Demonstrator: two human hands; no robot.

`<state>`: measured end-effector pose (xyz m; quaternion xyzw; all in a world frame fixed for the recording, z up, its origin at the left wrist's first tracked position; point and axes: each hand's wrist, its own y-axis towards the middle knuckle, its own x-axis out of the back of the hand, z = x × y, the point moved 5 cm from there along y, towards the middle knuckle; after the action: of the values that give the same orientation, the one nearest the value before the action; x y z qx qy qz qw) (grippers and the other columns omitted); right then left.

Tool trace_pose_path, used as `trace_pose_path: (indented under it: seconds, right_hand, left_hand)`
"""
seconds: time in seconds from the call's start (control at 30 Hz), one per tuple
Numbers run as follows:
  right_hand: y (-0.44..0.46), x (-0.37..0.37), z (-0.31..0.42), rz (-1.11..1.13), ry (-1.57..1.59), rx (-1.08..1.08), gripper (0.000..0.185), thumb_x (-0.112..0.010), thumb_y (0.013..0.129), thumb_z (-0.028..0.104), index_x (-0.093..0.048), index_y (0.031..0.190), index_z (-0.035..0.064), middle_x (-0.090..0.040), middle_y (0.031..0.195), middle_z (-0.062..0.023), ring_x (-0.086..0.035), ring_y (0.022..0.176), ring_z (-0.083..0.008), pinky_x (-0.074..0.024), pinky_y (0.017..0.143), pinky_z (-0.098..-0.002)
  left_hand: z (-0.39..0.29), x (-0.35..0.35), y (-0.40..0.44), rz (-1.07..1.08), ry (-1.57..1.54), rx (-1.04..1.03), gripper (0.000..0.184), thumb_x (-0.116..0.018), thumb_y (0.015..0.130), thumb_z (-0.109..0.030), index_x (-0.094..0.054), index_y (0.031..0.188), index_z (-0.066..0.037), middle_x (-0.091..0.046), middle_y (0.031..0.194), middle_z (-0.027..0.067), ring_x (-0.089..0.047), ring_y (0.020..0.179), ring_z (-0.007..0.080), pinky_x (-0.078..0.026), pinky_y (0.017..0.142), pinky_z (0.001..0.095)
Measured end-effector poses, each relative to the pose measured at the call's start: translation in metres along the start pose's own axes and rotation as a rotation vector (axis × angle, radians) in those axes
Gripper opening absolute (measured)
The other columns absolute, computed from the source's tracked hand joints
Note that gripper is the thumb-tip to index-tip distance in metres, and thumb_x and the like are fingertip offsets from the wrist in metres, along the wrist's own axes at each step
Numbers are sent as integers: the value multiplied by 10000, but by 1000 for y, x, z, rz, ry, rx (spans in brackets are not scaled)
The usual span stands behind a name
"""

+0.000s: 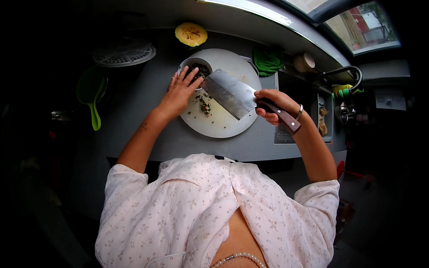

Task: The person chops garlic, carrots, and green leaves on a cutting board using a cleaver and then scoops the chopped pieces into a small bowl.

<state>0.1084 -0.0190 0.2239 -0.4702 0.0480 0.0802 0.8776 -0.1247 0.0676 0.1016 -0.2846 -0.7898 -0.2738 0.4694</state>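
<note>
My right hand [272, 105] grips the dark wooden handle of a cleaver [232, 94], its broad blade slanting over the round white cutting board [241, 125]. The blade's far end comes close to my left hand [181, 89]. That hand has its fingers spread across the near side of a white bowl [207, 61] at the board's upper left; whether it presses on the bowl is unclear. Dark chopped bits fill part of the bowl. A small pile of chopped dark greens [205, 107] lies on the board below the bowl, with scattered crumbs around it.
Behind the board stands a cut yellow squash [191, 34]. To the left are a green ladle-like strainer [91, 94] and a grey slotted basket [125, 54]. A green cloth [267, 61], a cup [304, 62] and a sink with a black faucet [351, 69] are on the right.
</note>
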Motion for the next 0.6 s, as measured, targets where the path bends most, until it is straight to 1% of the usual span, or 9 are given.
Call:
trace_pose_path:
  seconds: [0.03,0.1,0.13,0.17,0.23,0.33,0.47,0.53,0.6]
  right_hand:
    - [-2,2,-2,-1,3,3,310,-480,930,273,-482,717,48,-582,581,-53,-463,340,-78,-399,311,-216]
    - [-7,7,-6,-32,-25,23,313,-483,929,268,-493,717,38,-582,580,-53,-467,339,-82,-398,303,-222]
    - [-9,8,-9,-32,-23,24,313,-483,929,268,-493,717,38,-582,580,-53,-467,339,-82,-398,303,-222]
    - [-10,11,-11,-58,-30,46,319,-486,931,269,-498,717,33,-581,579,-54,-471,339,-85,-395,298,-226]
    - [-13,16,-19,-86,-27,66,325,-488,934,269,-504,717,27,-581,577,-55,-475,338,-87,-392,292,-230]
    - [-17,20,-28,-143,-70,134,298,-527,932,252,-516,743,22,-581,581,-64,-491,344,-97,-385,287,-236]
    - [-11,28,-56,-262,-168,170,258,-546,934,254,-557,817,24,-582,610,-53,-512,368,-121,-394,333,-252]
    - [-4,36,-70,-359,-287,238,282,-548,937,268,-578,819,13,-584,616,-40,-522,392,-112,-408,363,-248]
    - [7,47,-84,-409,-349,288,292,-552,934,273,-582,806,12,-587,618,-38,-525,400,-107,-413,376,-246]
  left_hand:
    - [5,-4,3,1,2,-4,712,-424,757,140,-422,1410,-144,-243,1542,82,-157,1446,300,-119,1175,444]
    - [12,3,12,-164,-232,31,591,-444,792,105,-463,1353,-80,-358,1464,145,-296,1375,346,-214,1147,430]
    - [8,12,18,-338,-256,-10,381,-508,823,47,-566,1195,-16,-554,1236,185,-521,1158,357,-400,1019,407]
    - [5,15,24,-336,-255,-14,381,-508,823,47,-566,1195,-16,-554,1236,185,-521,1158,357,-400,1019,407]
    - [6,19,33,-364,-433,110,214,-589,817,0,-626,1027,0,-640,1022,158,-620,942,327,-496,845,376]
    - [3,13,47,-490,-465,53,112,-648,789,-22,-657,896,5,-659,885,124,-640,812,298,-508,727,359]
    - [-2,1,53,-387,-391,18,103,-666,786,-46,-687,884,-22,-660,877,113,-636,830,288,-496,729,351]
    - [-18,20,48,-409,-174,89,62,-674,787,-76,-695,834,-40,-657,822,109,-613,857,287,-488,738,375]
    - [-10,13,48,-421,-226,97,79,-682,788,-94,-699,845,-42,-659,828,105,-611,843,286,-488,727,376]
